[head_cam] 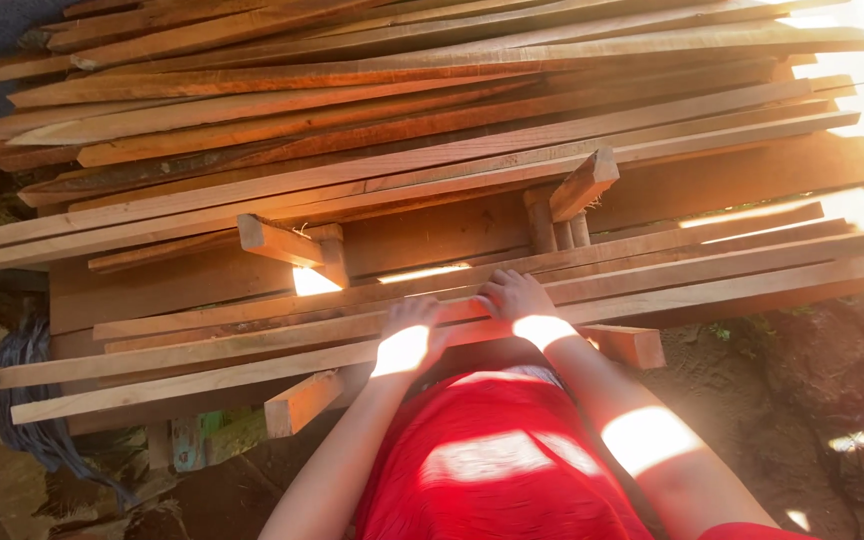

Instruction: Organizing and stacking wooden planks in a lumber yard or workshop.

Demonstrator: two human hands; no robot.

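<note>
A person in a red garment (497, 470) stands over a deep stack of rough-sawn timber, both hands laid flat on the nearest boards. The left hand (410, 335) rests palm down, fingers spread, on a long pale plank (202, 380) at the front edge of the pile; the right hand (517, 300) lies just beside it on the next plank (752, 285) up, fingers loosely curled over the wood. Neither hand is closed around anything. Behind them the pile of planks (402, 120) rises in slanting layers of reddish and pale strips, running left to right across the whole view, with short offcut blocks (582, 185) and (277, 240) lying crosswise between layers. A stub of wood (302, 400) juts out below the front planks. Low sunlight falls in bright patches on the wrists, the garment and the boards. Bare brown earth (752, 400) shows at right, and a dark bundle of cloth or cord (32, 400) lies at lower left.
</note>
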